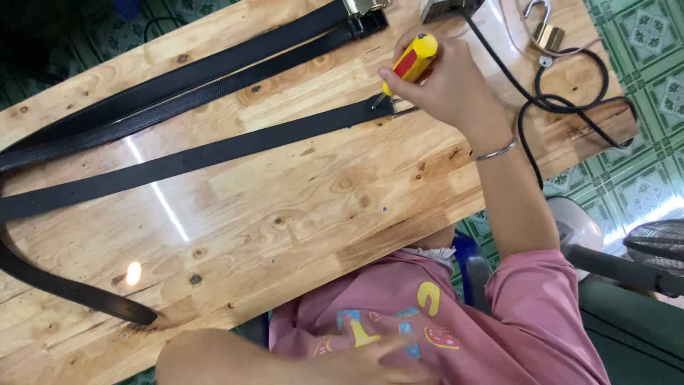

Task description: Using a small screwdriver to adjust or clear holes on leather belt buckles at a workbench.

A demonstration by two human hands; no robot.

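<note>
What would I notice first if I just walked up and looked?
The right hand near the table's far edge, gripping a yellow-and-red screwdriver with its tip at the end of a black belt. More black belts stretch across the wooden table, and a brass padlock sits at the corner.

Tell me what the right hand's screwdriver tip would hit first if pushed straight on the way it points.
The right hand angles the yellow screwdriver down-left; its tip sits at the end of the black belt, so the belt end comes first, probably with the wooden table beneath.
</note>
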